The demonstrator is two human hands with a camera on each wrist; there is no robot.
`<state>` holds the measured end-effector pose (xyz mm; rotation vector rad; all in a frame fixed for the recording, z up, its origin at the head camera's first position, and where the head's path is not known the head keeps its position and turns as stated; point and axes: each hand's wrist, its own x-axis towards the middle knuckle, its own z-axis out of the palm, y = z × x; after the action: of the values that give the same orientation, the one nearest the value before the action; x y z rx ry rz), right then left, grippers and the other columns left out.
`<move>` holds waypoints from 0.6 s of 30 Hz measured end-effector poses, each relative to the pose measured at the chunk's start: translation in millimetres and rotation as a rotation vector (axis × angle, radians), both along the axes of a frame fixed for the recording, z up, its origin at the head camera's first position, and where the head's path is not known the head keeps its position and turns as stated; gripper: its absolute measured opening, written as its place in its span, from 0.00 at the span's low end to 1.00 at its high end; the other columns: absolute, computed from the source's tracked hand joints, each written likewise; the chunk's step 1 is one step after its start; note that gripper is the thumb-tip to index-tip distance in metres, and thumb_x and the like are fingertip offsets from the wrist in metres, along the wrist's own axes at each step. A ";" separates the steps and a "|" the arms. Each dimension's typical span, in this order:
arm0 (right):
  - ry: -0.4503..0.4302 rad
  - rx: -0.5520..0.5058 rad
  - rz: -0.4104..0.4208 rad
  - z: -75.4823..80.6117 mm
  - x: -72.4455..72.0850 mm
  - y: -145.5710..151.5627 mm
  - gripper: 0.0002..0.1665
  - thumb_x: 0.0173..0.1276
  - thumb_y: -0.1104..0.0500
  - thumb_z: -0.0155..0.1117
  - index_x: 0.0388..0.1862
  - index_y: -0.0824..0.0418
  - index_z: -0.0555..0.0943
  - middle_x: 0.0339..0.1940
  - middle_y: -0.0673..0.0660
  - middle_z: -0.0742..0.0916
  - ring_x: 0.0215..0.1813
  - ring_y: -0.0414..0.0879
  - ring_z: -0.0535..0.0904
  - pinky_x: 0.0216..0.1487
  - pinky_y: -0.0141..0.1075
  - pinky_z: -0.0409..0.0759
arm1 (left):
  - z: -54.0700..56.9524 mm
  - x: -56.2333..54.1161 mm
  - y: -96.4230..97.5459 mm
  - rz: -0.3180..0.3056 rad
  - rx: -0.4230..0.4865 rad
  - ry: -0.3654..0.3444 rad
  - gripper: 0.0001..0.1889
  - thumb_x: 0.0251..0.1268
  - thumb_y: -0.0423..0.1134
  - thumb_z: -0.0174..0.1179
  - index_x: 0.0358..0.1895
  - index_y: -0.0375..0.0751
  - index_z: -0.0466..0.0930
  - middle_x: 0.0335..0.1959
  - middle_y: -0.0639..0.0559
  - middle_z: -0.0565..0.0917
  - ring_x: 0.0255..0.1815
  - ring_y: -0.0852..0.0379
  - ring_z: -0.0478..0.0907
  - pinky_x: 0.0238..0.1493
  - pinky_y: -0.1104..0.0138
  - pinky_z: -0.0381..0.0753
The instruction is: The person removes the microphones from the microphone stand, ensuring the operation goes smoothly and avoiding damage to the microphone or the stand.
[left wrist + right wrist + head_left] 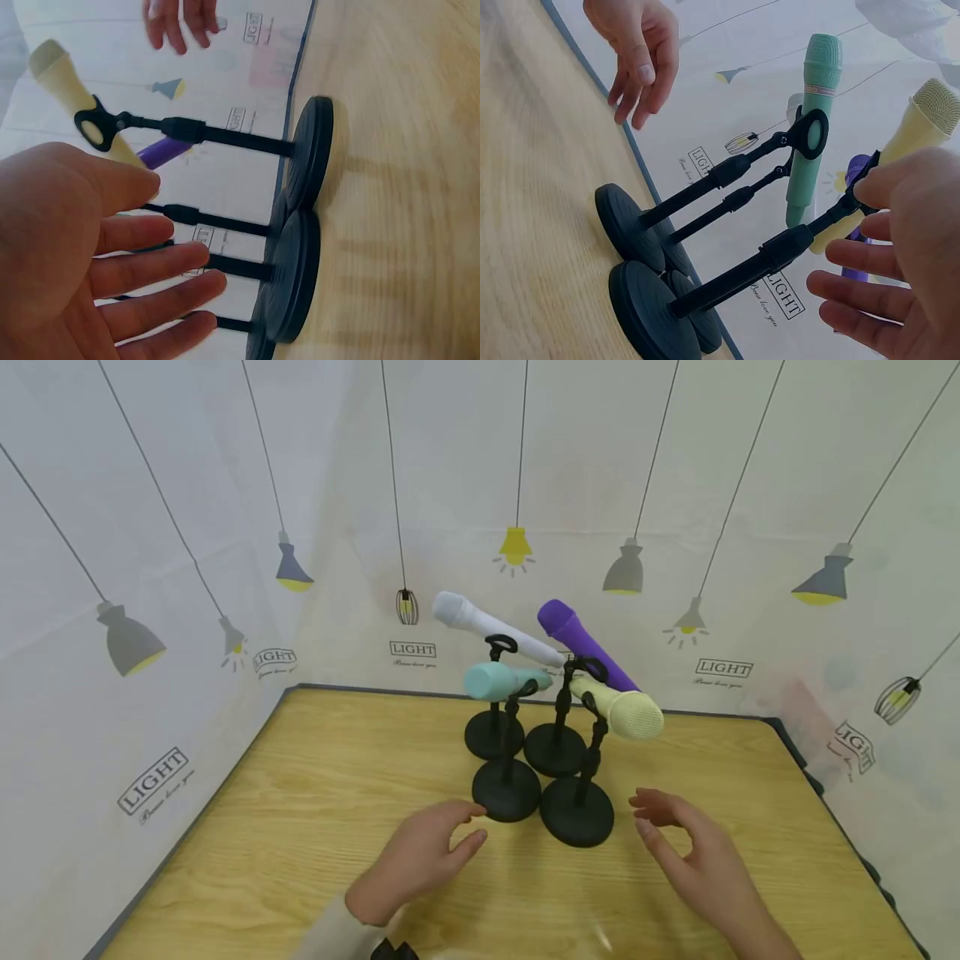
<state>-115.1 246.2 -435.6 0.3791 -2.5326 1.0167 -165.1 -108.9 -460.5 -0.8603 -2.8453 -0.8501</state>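
Observation:
Several microphones rest in black desk stands grouped on the table: a white microphone point(502, 631) and a purple microphone point(588, 643) behind, a mint-green microphone point(498, 680) and a pale yellow microphone point(626, 708) in front. My left hand point(423, 856) is at the left of the front-left stand point(507, 789), its fingertips close to the round base and nothing in its grasp. To the right of the front-right stand point(577, 810), my right hand point(697, 860) hovers with fingers loosely bent and holds nothing. In the left wrist view the left fingers point(157, 262) spread apart.
The wooden table point(337, 760) has a dark edge along the back and sides. Behind it hangs a pale backdrop point(337, 485) printed with lamps and lettering. The stand bases sit close against each other. A small black object point(393, 950) shows by the left wrist.

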 end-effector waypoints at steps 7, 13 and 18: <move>0.058 -0.055 0.014 5.1 -11.4 -3.0 0.17 0.77 0.65 0.70 0.63 0.58 0.85 0.55 0.54 0.93 0.50 0.28 0.84 0.54 0.13 0.75 | -6.2 -8.1 27.7 -0.141 0.017 -0.050 0.19 0.84 0.46 0.60 0.69 0.43 0.82 0.66 0.50 0.87 0.66 0.52 0.85 0.66 0.54 0.86; 0.085 -0.084 0.021 8.6 -19.4 -6.4 0.16 0.77 0.65 0.70 0.61 0.58 0.86 0.55 0.55 0.93 0.51 0.28 0.83 0.56 0.14 0.75 | -9.4 -15.2 49.8 -0.170 0.019 -0.044 0.20 0.85 0.44 0.60 0.71 0.43 0.81 0.68 0.52 0.86 0.69 0.54 0.83 0.70 0.58 0.83; 0.154 -0.125 0.037 15.6 -23.9 -9.0 0.19 0.74 0.70 0.71 0.60 0.59 0.87 0.53 0.58 0.93 0.52 0.30 0.84 0.57 0.14 0.76 | -8.8 -23.0 67.4 -0.179 0.033 -0.063 0.21 0.85 0.46 0.59 0.73 0.44 0.79 0.70 0.53 0.85 0.68 0.56 0.84 0.69 0.61 0.84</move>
<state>-139.0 237.2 -420.0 0.4507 -2.3209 1.1092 -188.1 -41.5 -469.3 -1.1170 -2.8305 -0.9569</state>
